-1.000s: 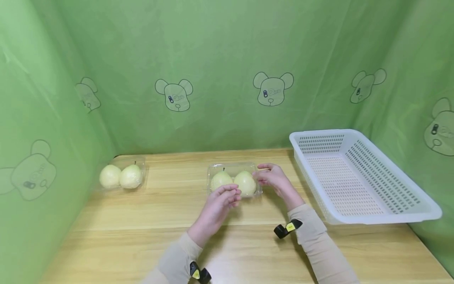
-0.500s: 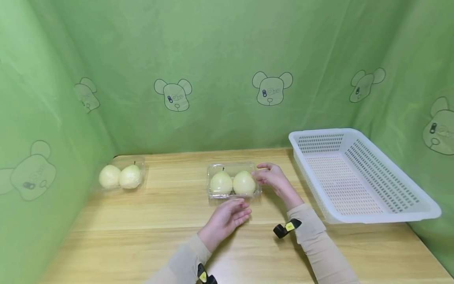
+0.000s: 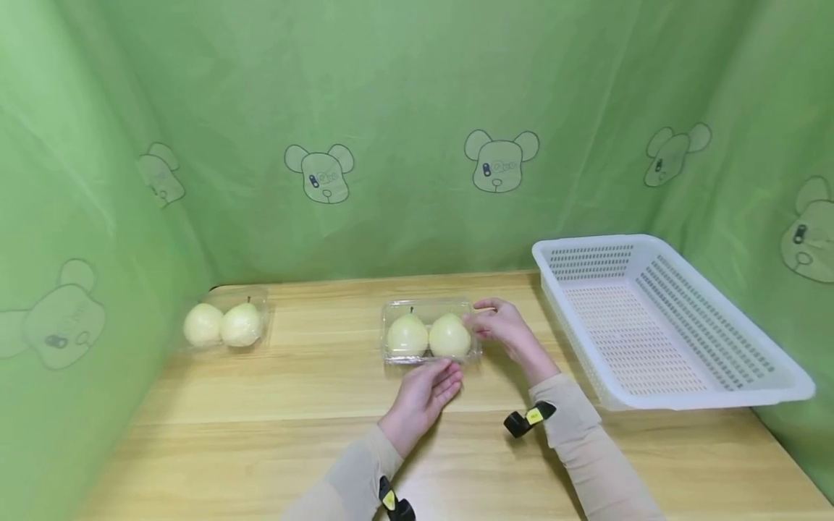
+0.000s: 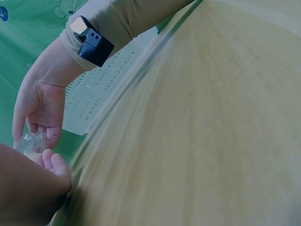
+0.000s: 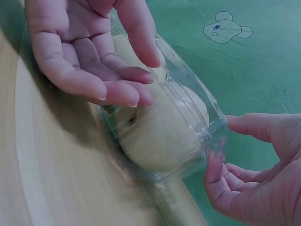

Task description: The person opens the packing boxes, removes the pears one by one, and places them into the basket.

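Clear plastic bent between the fingertips of the right hand [image 3: 504, 329], which pinched the right end of a see-through container [image 3: 410, 359]. The left hand [image 3: 420, 394] was at its near edge, fingers loosely curved; whether they touched the plastic could not be told. Inside, just left of the pinch, two pale pears sat side by side, the left pear [image 3: 407, 335] with its stem up beside the right pear [image 3: 449, 335]. The container rested on a wooden table [image 3: 293, 449], between both hands. Well apart to the left, a second container [image 3: 255, 295] held another pair of pears [image 3: 242, 324]. Right of the right hand stood a white basket [image 3: 628, 340], its slotted walls and floor showing. Green curtains [image 3: 404, 72] printed with bear heads rose behind the far edge.
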`<action>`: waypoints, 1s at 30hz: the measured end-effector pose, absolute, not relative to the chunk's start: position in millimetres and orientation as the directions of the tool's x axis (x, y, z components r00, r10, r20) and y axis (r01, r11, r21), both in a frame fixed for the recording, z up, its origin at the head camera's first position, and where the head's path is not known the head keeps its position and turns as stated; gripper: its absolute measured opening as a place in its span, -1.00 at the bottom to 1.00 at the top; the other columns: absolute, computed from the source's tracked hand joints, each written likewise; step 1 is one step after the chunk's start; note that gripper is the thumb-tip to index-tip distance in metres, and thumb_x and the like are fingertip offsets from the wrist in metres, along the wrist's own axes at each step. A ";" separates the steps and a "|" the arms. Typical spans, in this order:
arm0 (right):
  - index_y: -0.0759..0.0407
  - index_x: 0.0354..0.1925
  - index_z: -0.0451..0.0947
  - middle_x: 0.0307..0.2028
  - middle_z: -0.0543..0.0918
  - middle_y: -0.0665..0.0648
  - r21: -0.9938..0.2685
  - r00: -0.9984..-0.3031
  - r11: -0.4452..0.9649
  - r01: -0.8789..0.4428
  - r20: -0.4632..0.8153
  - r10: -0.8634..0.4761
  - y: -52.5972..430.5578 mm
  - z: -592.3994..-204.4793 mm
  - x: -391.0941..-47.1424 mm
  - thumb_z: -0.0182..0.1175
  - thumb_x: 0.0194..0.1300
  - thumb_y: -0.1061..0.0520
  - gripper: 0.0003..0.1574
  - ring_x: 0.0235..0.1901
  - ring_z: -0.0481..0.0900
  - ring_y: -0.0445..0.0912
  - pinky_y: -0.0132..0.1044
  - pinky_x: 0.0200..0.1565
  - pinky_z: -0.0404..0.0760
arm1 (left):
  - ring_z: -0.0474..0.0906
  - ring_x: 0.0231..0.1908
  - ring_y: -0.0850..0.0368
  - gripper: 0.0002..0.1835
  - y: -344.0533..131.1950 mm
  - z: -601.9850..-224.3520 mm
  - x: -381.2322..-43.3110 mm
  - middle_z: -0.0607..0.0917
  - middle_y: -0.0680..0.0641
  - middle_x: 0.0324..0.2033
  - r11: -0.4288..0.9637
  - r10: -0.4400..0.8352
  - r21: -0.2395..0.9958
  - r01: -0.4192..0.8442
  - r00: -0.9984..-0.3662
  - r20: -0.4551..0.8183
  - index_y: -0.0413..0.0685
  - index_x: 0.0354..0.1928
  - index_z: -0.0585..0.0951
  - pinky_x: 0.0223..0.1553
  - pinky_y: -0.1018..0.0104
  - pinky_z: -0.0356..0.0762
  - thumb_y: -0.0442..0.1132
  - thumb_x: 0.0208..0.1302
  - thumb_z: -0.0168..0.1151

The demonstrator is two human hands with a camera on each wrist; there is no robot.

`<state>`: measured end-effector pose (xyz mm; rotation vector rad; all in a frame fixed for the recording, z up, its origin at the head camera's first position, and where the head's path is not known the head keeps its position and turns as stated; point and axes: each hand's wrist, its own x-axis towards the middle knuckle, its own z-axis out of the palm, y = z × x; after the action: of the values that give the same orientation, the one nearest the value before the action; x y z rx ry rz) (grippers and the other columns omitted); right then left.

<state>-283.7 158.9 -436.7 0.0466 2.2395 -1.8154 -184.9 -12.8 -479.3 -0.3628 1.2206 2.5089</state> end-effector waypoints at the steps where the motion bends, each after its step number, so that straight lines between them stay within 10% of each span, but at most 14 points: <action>1: 0.46 0.31 0.20 -0.17 0.57 0.17 -0.958 -0.966 0.221 0.181 -0.215 -0.141 158.1 -436.3 -283.7 0.30 0.21 0.18 -0.18 -0.33 0.60 -0.15 -0.39 -0.17 0.69 | 0.66 -0.19 0.14 -0.77 -12.5 -479.3 -185.5 0.71 -0.09 -0.21 -0.581 0.173 0.714 -0.391 -0.916 -0.361 -0.28 -0.04 0.56 0.10 0.25 0.63 -0.30 0.32 0.16; 14: 0.42 0.30 0.21 0.01 0.57 0.40 -0.943 -0.978 0.306 0.135 -0.177 -0.114 150.6 -432.8 -280.4 0.33 0.14 0.22 -0.17 -0.31 0.59 -0.13 -0.28 -0.11 0.69 | 0.67 -0.24 0.15 -0.76 -7.6 -479.0 -189.8 0.73 -0.07 -0.27 -0.603 0.107 0.713 -0.358 -0.922 -0.372 -0.30 -0.05 0.56 0.04 0.27 0.65 -0.31 0.30 0.18; 30: 0.47 0.33 -0.02 -0.51 0.56 0.05 -0.964 -0.957 0.196 0.182 -0.219 -0.188 148.5 -434.4 -276.6 0.18 0.25 0.35 -0.17 -0.61 0.50 -0.21 -0.45 -0.51 0.61 | 0.66 -0.29 0.18 -0.81 -10.3 -482.4 -190.3 0.72 -0.03 -0.36 -0.601 0.099 0.717 -0.354 -0.923 -0.372 -0.28 -0.11 0.57 -0.04 0.32 0.68 -0.34 0.28 0.18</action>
<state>-276.6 148.5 -434.4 -0.0051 2.1862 -1.8262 -190.3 -10.3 -482.4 -0.4330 1.2444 2.5660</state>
